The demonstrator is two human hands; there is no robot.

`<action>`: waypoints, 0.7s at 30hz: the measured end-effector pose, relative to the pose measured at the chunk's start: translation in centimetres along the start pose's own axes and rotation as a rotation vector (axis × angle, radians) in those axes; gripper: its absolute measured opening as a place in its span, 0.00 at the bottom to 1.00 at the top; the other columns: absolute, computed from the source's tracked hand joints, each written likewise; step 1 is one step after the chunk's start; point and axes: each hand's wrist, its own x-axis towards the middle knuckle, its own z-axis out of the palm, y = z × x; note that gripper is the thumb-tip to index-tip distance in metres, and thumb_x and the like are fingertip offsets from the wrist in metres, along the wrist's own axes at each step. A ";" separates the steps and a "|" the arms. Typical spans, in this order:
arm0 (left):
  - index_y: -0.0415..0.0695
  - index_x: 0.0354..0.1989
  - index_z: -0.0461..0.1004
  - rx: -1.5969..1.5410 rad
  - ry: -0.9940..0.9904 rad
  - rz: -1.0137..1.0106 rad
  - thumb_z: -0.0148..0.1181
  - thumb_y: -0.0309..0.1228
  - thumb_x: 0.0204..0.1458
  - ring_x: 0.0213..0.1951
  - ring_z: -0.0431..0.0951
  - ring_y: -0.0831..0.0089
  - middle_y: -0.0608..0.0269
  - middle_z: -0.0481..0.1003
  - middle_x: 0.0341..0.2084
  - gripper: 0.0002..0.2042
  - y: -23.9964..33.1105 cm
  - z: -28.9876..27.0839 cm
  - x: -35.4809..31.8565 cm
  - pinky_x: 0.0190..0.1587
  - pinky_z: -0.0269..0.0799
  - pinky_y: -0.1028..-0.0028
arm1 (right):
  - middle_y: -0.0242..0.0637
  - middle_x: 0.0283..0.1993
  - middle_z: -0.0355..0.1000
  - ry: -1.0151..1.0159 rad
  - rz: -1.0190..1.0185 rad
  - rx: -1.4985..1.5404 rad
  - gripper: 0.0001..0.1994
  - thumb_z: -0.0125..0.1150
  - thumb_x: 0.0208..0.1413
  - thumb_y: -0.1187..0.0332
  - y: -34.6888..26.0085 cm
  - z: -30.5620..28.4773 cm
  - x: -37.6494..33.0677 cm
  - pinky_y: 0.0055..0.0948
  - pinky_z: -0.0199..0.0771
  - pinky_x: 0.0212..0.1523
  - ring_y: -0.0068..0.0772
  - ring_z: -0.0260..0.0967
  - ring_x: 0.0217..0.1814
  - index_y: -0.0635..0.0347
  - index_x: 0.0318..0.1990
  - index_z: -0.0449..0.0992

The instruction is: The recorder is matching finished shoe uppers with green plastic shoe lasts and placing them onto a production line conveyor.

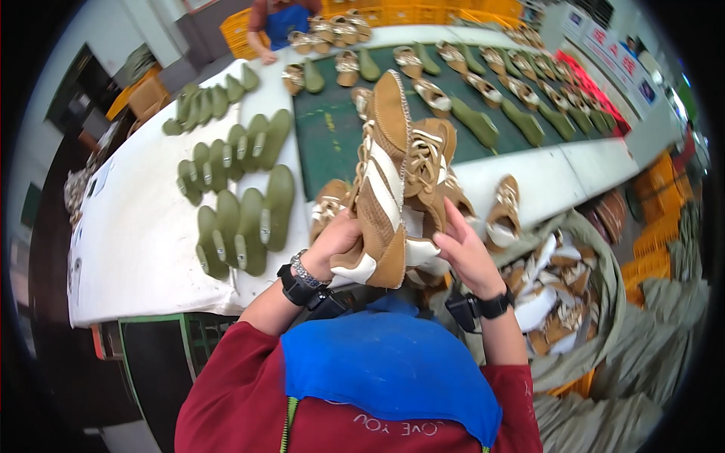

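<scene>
Shoes (381, 189), two in brown and white, are held toes up, close together, at the near edge of the table (151, 249). The left hand (340, 240) curls around one near its heel; the right hand (470, 253) pinches the other's heel edge between thumb and fingers. If that seemingly slighter hold loosens, the shoe could drop, perhaps toward the sack (613, 309). Farther off, green lasts (250, 230) sit in rows; beyond, more shoes (347, 66) line the belt (326, 151), near a co-worker (288, 23).
</scene>
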 end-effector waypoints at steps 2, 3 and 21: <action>0.34 0.48 0.66 0.261 0.072 0.199 0.45 0.18 0.50 0.39 0.75 0.72 0.57 0.74 0.38 0.16 2.4 -4.3 1.2 0.42 0.72 0.73 | 0.39 0.51 0.64 0.046 -0.129 -0.063 0.38 0.56 0.52 0.74 0.7 1.8 1.1 0.23 0.64 0.50 0.24 0.62 0.51 0.59 0.66 0.39; 0.33 0.46 0.67 0.294 0.097 0.221 0.45 0.19 0.50 0.36 0.76 0.72 0.57 0.74 0.37 0.14 4.4 -7.3 1.9 0.40 0.73 0.73 | 0.39 0.50 0.64 0.071 -0.146 -0.132 0.36 0.55 0.53 0.74 0.8 2.1 1.3 0.23 0.65 0.49 0.25 0.62 0.50 0.59 0.66 0.42; 0.45 0.32 0.76 2.004 1.154 0.308 0.49 0.27 0.47 0.50 0.64 0.56 0.58 0.66 0.44 0.09 30.8 -49.0 26.4 0.51 0.59 0.54 | 0.39 0.47 0.68 0.844 0.180 -0.473 0.17 0.51 0.58 0.72 4.8 8.7 -2.1 0.24 0.69 0.46 0.28 0.67 0.47 0.66 0.54 0.64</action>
